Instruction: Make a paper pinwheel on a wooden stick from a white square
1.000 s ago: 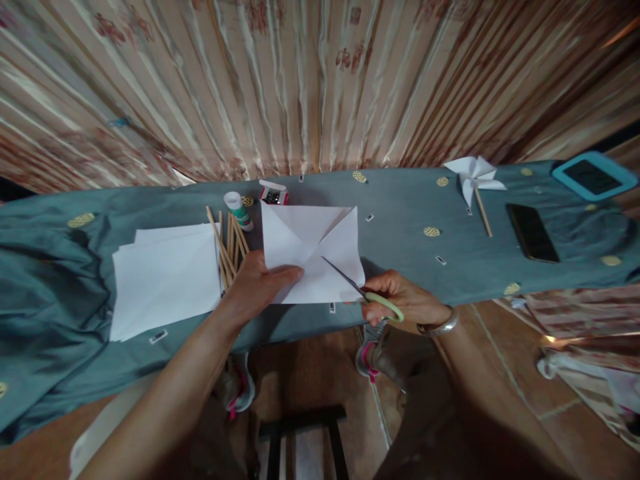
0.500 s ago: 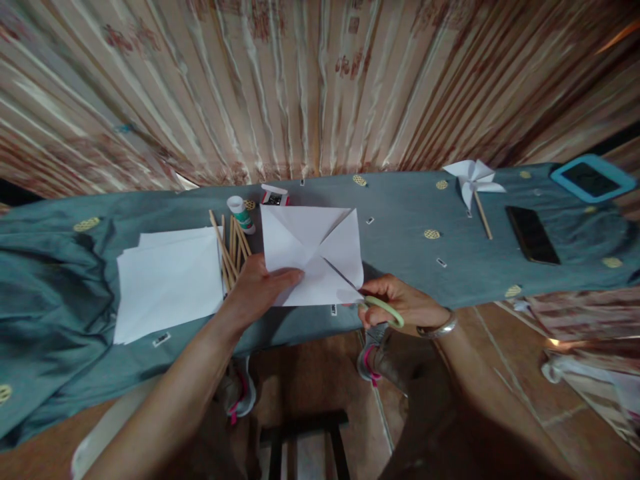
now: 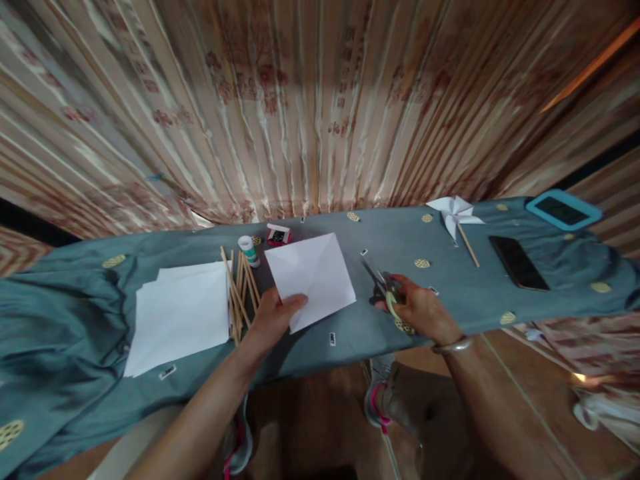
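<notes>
A creased white square sheet of paper [image 3: 320, 273] is gripped at its lower left edge by my left hand [image 3: 277, 319], thumb on top and fingers underneath. The cuts in it are hard to make out now. To its right, my right hand [image 3: 415, 307] is closed around scissors [image 3: 391, 301] with pale green handles. Their blades point up and left, apart from the paper. Just left of my left hand lie several thin wooden sticks [image 3: 240, 287].
A stack of white paper [image 3: 180, 317] lies on the cloth-covered table [image 3: 320, 353] at left. Behind the sticks stand a glue stick [image 3: 249, 251] and a small red-white box [image 3: 278, 235]. Rightward are a paper pinwheel [image 3: 455, 213], a phone [image 3: 519, 262] and a blue-framed tablet [image 3: 564, 209].
The scissors have left the paper's lower right corner and moved right with my right hand. My left hand has turned the sheet anticlockwise. The view has tilted up slightly.
</notes>
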